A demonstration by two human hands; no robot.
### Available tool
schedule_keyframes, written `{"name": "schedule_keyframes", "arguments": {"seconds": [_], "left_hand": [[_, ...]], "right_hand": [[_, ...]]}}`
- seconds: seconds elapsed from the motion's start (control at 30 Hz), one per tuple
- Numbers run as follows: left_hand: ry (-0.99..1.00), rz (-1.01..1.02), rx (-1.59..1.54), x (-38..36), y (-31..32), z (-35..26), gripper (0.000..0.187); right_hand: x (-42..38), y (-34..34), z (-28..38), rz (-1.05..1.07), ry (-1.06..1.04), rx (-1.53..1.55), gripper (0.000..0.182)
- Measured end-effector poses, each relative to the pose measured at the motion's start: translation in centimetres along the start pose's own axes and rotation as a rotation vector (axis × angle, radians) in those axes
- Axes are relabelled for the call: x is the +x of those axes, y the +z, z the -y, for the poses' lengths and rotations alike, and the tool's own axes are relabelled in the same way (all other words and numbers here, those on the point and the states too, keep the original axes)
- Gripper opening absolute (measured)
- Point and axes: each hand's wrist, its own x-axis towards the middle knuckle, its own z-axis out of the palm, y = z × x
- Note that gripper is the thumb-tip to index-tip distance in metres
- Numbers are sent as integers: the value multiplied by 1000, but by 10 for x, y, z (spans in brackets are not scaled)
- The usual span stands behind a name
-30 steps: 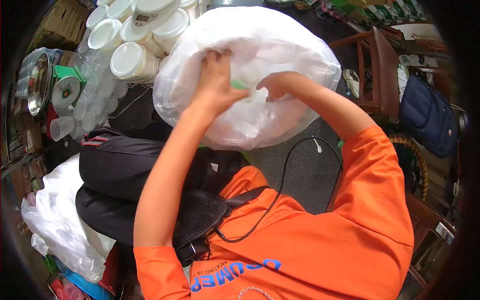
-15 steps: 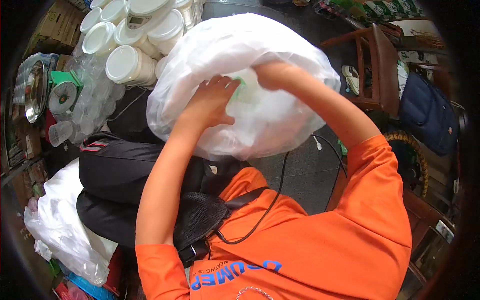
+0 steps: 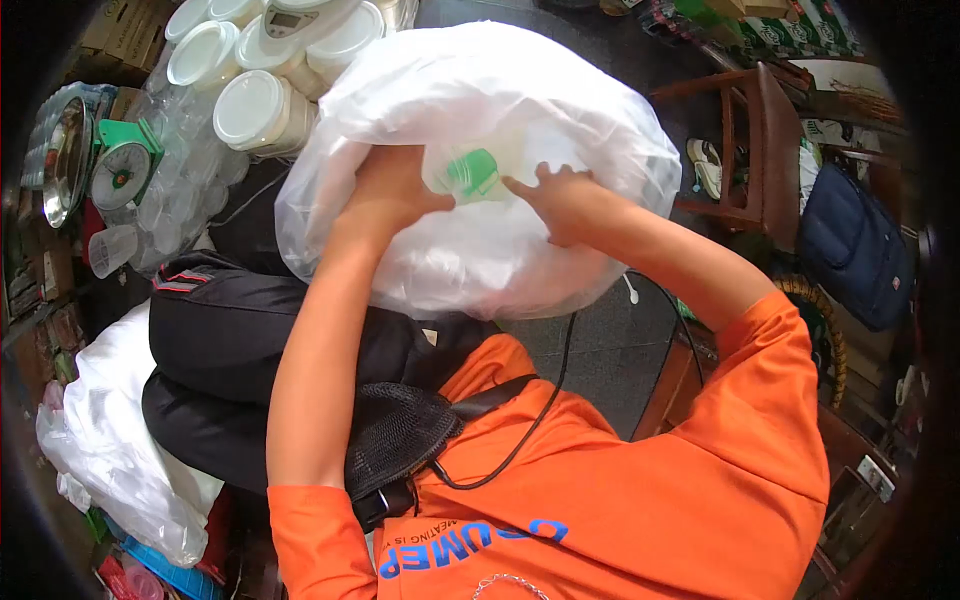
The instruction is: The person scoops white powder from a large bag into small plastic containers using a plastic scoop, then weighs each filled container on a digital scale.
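Note:
A large white translucent plastic bag (image 3: 500, 90) stands in front of my knees with its mouth open toward me. Pale white contents show inside, with a small green cup-shaped thing (image 3: 474, 172) among them; I cannot make out its exact kind. My left hand (image 3: 395, 192) reaches into the bag at the left. Its thumb stretches out toward the green thing, while the other fingers are hidden by the bag's rim. From the right, my right hand (image 3: 565, 200) is inside the mouth, fingers spread, with one fingertip at the green thing's edge.
Lidded white tubs (image 3: 260, 110) stand at the back left, a digital scale (image 3: 288, 20) on top. Left are a green dial scale (image 3: 125, 165) and clear plastic cups (image 3: 170, 200). A brown chair (image 3: 775, 150) and a dark blue bag (image 3: 858, 245) are at right.
My right hand has come down from the bag's far side, and its fingers now spread. My left hand has shifted slightly left, and more of the green thing shows.

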Motion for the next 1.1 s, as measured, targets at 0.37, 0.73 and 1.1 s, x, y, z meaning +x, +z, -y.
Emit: {"name": "schedule_keyframes", "arguments": {"seconds": [0.37,0.73,1.1], "left_hand": [[69,71,37,-12,8,-9,97],[14,77,-207,-18,-2,1,82],[-18,121,-269,-8,-6,-3,85]], "right_hand": [[142,1,17,312,24,-43,34],[244,141,-25,131,73,98,27],[236,125,-61,-640,342,284,26]]}}
